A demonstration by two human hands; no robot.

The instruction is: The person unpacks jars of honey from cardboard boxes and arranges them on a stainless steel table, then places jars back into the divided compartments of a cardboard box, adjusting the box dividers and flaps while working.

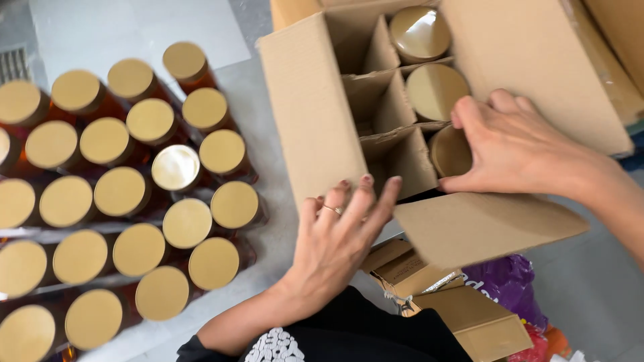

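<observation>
The left hand [335, 238] is resting flat against the near side wall of the open brown cardboard box [308, 114], its fingers [365, 198] spread and gripping nothing, their tips reaching the rim by a cardboard divider [396, 151]. The right hand [516, 144] is curling over the nearest compartment, thumb and fingers loosely bent around the gold-lidded round jar [448, 153] standing in it; whether they are actually clasping the jar cannot be told. Two more gold-lidded jars [436, 90] are standing in the compartments beyond it, in the same column. To the left of the box, many amber jars with gold lids [121, 191] are standing upright in close rows on the grey floor [268, 221]. A smaller folded cardboard carton [469, 322] is lying just under the box's near flap.
</observation>
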